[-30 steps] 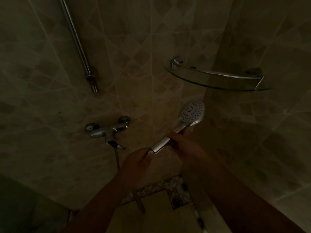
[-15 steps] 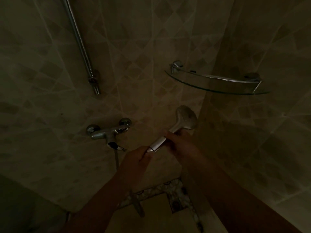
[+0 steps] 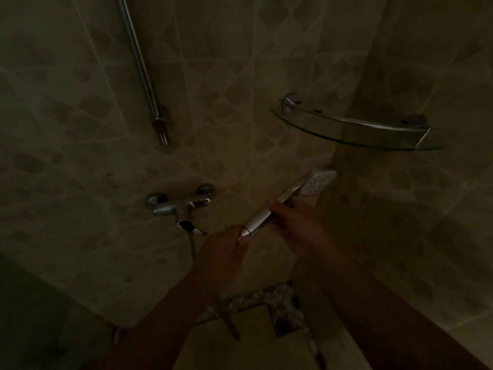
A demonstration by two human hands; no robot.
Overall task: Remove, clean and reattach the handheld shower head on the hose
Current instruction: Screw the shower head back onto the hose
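Shower head (image 3: 317,184): it is being held in the air in front of the tiled corner, below the glass shelf, with its white spray face tilted to the right and its chrome handle slanting down to the left.
Right hand (image 3: 294,220): its grip is being kept closed round the middle of the handle, fingers curled over the chrome.
Left hand (image 3: 222,249): its grip is being closed at the lower end of the handle, where the collar and the hose end meet; what exactly is being pinched between the fingertips cannot be told in the dim light.
Hose (image 3: 192,247): a thin length is being seen hanging down from the mixer outlet, just left of the left hand; a further stretch is being seen lower, passing behind the left wrist toward the floor.
Mixer tap (image 3: 181,206): it is being seen fixed to the wall to the left of both hands, apart from them.
Slide rail (image 3: 141,68): it is being seen running down the wall above the mixer tap.
Glass shelf (image 3: 357,134): it is being carried in the corner on chrome brackets.
Floor drain (image 3: 281,321): it is being seen in the floor between the two forearms, framed by a pebble border.
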